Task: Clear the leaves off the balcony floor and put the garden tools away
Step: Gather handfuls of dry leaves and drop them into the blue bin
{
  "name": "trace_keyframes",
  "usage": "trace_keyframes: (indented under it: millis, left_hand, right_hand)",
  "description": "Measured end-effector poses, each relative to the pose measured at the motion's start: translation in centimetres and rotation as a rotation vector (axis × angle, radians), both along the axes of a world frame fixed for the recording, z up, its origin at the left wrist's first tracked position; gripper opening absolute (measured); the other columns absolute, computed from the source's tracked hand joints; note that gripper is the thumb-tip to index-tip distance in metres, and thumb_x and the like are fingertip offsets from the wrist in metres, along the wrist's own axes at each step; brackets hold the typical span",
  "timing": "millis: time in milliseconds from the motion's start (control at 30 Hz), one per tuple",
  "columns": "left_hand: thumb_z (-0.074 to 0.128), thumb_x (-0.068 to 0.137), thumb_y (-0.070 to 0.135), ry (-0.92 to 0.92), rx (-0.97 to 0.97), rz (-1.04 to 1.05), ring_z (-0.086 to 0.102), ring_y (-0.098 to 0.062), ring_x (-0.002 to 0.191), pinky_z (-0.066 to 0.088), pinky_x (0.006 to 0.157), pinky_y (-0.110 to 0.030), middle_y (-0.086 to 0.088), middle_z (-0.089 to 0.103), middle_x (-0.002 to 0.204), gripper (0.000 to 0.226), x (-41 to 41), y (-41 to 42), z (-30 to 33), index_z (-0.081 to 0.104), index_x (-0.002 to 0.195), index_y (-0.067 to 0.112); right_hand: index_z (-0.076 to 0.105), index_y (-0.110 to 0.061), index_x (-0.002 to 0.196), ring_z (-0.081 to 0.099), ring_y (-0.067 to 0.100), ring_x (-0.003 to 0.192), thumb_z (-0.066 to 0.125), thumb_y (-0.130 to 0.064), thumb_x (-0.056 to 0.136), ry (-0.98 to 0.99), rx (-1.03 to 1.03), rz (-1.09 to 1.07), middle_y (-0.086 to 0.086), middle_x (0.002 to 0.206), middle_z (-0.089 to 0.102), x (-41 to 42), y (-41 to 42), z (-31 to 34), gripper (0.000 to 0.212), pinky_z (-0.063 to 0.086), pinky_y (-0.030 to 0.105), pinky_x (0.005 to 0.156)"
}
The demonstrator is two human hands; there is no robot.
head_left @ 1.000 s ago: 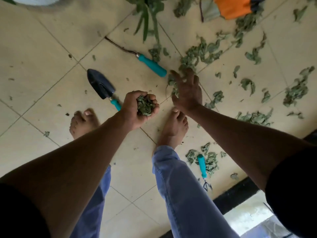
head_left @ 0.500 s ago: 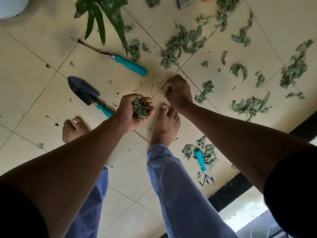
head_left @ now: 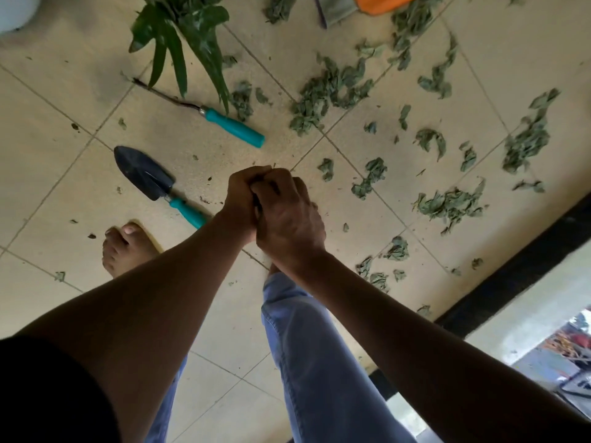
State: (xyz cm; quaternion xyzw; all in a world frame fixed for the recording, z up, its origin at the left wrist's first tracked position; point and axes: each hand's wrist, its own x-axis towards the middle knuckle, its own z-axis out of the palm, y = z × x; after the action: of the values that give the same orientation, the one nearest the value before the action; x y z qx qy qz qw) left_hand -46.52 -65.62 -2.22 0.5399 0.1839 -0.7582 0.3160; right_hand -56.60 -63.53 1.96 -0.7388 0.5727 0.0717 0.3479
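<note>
While the person stood barefoot on the tiled balcony floor (head_left: 367,206), the left hand (head_left: 241,203) and the right hand (head_left: 289,219) were pressed together near the middle of the view, fingers curled against each other. Whatever lay between the palms was hidden, so I cannot tell what either hand gripped, only that both were closed.

A trowel (head_left: 153,180) with a dark blade and a teal handle lay at about 9 o'clock from the hands, its handle end passing under the left wrist. At about 11 o'clock, farther off, lay a thin-bladed tool (head_left: 224,123) with a teal handle, its metal tip reaching under the long green leaves of a plant (head_left: 179,33) at the top edge.

Dry leaves (head_left: 329,91) were scattered over the tiles from 12 o'clock round to 4 o'clock of the hands: a thick heap at about 1 o'clock, a loose pile (head_left: 451,204) at 3 o'clock, another clump (head_left: 527,139) near the right edge, and small bits close to the dark border strip (head_left: 511,270) of the floor. Something orange and grey (head_left: 367,4) lay partly out of view at the top edge, leaves beside it.

The left foot (head_left: 128,247) rested flat at about 8 o'clock from the hands, just beside the trowel's handle. A leg in blue trousers (head_left: 319,362) ran down below the hands.
</note>
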Motion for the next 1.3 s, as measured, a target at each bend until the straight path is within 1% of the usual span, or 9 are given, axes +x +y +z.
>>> trace_keyframes:
  millis: [100,233,367,467,600,733,867,933,1300]
  left_hand:
    - [0.048,0.095,0.023,-0.045,-0.011,0.035,0.059,-0.02,0.068,0.052,0.067,-0.027,-0.004,0.057,0.071,0.024,0.4,0.0,-0.2,0.057,0.074,0.014]
    - [0.048,0.093,0.022,0.016,0.008,0.156,0.066,-0.022,0.073,0.056,0.067,-0.025,-0.005,0.066,0.073,0.029,1.1,-0.5,-0.3,0.066,0.073,0.011]
    - [0.046,0.095,0.023,0.065,0.053,0.241,0.062,-0.024,0.074,0.054,0.072,-0.029,-0.008,0.06,0.079,0.032,2.9,-0.3,-1.2,0.064,0.074,0.007]
    - [0.047,0.094,0.022,0.044,0.053,0.264,0.06,-0.023,0.073,0.052,0.073,-0.029,-0.007,0.058,0.079,0.027,4.4,0.4,-1.9,0.063,0.076,0.009]
    - [0.049,0.094,0.021,0.058,0.084,0.288,0.059,-0.023,0.074,0.054,0.072,-0.029,-0.007,0.059,0.079,0.027,5.8,1.5,-2.5,0.064,0.075,0.008]
    - [0.048,0.095,0.021,0.08,0.094,0.288,0.058,-0.023,0.074,0.053,0.069,-0.028,-0.007,0.058,0.078,0.029,6.3,2.3,-2.5,0.063,0.074,0.008]
    - [0.05,0.094,0.02,0.086,0.116,0.315,0.059,-0.023,0.074,0.054,0.072,-0.029,-0.007,0.059,0.081,0.024,6.5,2.5,-2.5,0.063,0.079,0.008]
    - [0.051,0.092,0.019,0.102,0.119,0.346,0.06,-0.022,0.076,0.055,0.073,-0.029,-0.007,0.06,0.082,0.021,6.5,2.3,-2.4,0.064,0.08,0.008]
    - [0.048,0.095,0.018,0.126,0.081,0.33,0.061,-0.02,0.074,0.057,0.073,-0.029,-0.006,0.061,0.079,0.025,7.5,1.5,-1.9,0.064,0.08,0.007]
  right_hand:
    - [0.058,-0.023,0.128,0.058,0.024,0.105,0.039,-0.024,0.089,-0.059,-0.176,0.035,0.004,0.131,0.055,0.1,-0.5,1.5,0.044,0.058,0.042,0.076]
    - [0.066,-0.013,0.127,0.061,0.025,0.108,0.041,-0.013,0.091,-0.134,-0.389,-0.068,0.01,0.131,0.06,-1.4,-2.2,1.7,0.044,0.053,0.028,0.078]
    - [0.058,-0.013,0.129,0.057,0.029,0.105,0.062,-0.025,0.089,0.063,-0.202,-0.266,0.011,0.123,0.056,-5.3,-4.2,-3.4,0.041,0.047,0.032,0.072]
    - [0.048,-0.016,0.134,0.05,0.032,0.11,0.076,-0.052,0.082,0.247,0.001,-0.233,0.013,0.128,0.046,-7.3,-4.9,-7.3,0.069,0.038,0.034,0.073]
    - [0.044,-0.015,0.136,0.047,0.03,0.116,0.081,-0.052,0.078,0.167,0.024,-0.142,0.013,0.128,0.042,-5.9,-4.7,-9.4,0.079,0.04,0.031,0.077]
    - [0.051,-0.009,0.129,0.055,0.029,0.105,0.085,-0.031,0.079,0.052,-0.027,-0.019,0.015,0.122,0.049,-2.8,-3.5,-10.1,0.064,0.045,0.028,0.077]
    - [0.056,-0.005,0.121,0.061,0.031,0.09,0.067,-0.005,0.09,0.041,-0.108,0.014,0.017,0.11,0.055,0.3,-2.6,-10.5,0.033,0.058,0.037,0.07]
    - [0.056,-0.004,0.121,0.061,0.031,0.086,0.06,0.001,0.091,0.063,-0.115,0.023,0.018,0.105,0.057,1.1,-2.3,-10.5,0.03,0.06,0.039,0.066]
    - [0.053,-0.006,0.127,0.064,0.033,0.077,0.056,-0.006,0.096,0.143,-0.129,0.061,0.019,0.092,0.062,1.5,-2.9,-9.8,0.031,0.049,0.036,0.06]
